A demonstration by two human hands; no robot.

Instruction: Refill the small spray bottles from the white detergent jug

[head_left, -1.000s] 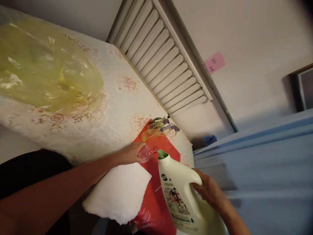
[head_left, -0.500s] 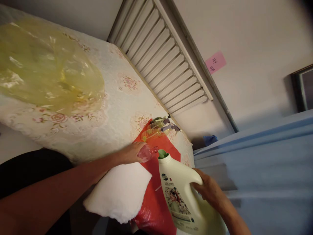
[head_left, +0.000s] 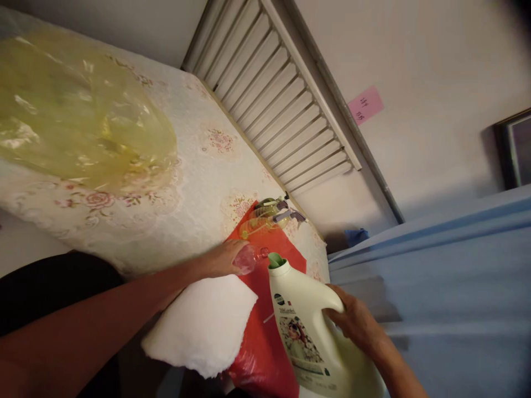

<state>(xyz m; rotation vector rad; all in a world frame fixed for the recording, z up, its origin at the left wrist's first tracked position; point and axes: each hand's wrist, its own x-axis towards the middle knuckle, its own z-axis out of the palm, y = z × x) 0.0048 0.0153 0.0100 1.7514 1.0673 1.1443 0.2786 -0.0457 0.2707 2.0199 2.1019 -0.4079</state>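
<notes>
My left hand is closed around a small clear plastic bottle, whose uncapped neck points right. My right hand grips the handle of a large pale green detergent jug. The jug's open mouth, with a green spout inside, is close beside the bottle's neck; I cannot tell whether they touch, and no liquid stream shows. Beneath both lies a red plastic bag. A white folded cloth or pad is below my left wrist. Spray bottles lie on the bag's far end.
A floral tablecloth covers the surface. A translucent yellow plastic bag rests at the left. Behind stands a white radiator against the wall, with a pink note beside it. Blue fabric hangs at the right.
</notes>
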